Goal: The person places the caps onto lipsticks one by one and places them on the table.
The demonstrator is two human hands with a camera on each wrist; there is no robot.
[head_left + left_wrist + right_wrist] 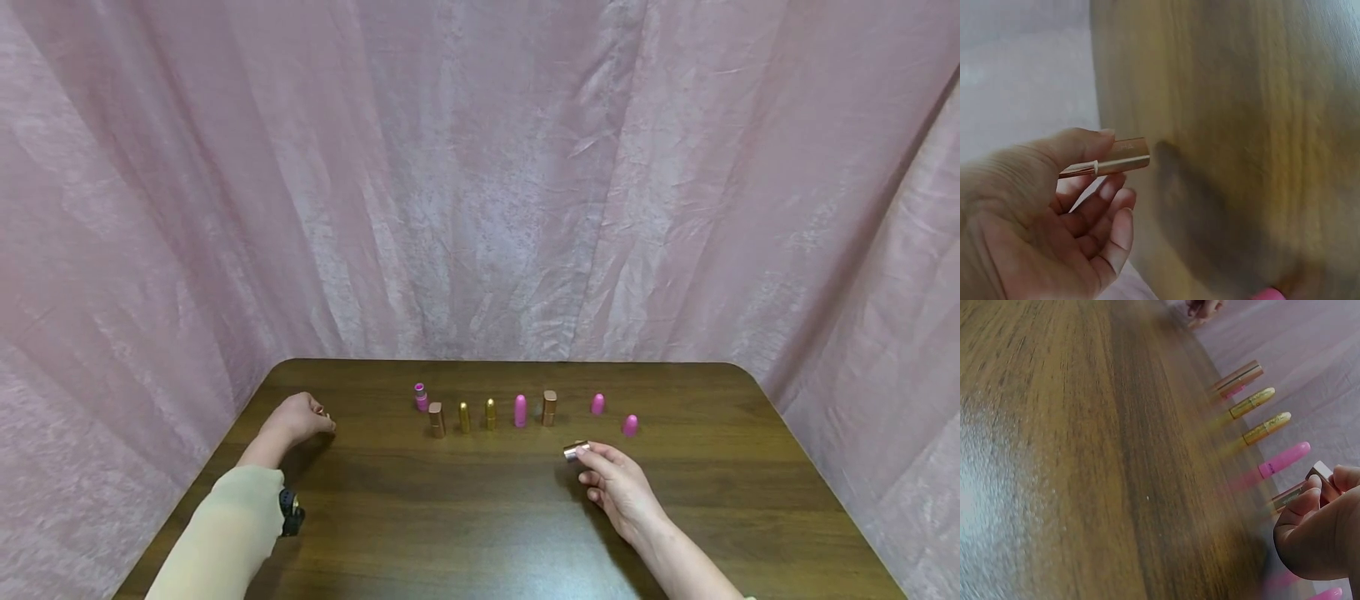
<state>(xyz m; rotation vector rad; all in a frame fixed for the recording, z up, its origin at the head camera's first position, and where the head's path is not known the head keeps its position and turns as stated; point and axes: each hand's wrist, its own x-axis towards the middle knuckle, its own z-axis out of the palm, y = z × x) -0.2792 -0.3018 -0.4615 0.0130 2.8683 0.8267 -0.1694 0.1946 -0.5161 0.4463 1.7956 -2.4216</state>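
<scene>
Left hand (300, 418) – thumb and fingers pinch a rose-gold tube (1125, 156) near the tabletop's (450, 517) left edge, remaining fingers loosely curled. Right hand (621, 493) – pinches a metallic piece (573, 452), nearer the front edge than the lipstick row (491, 414).

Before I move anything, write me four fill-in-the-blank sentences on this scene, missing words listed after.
1. Exactly ____ gold tubes stand on the table.
2. In the head view, the short pink pieces stand to the ____ of the gold tubes.
3. The right hand pinches a shiny piece between fingers and ____.
4. The device by the left hand's wrist is mainly ____ in colour.

Missing words: two; right; thumb; black.
</scene>
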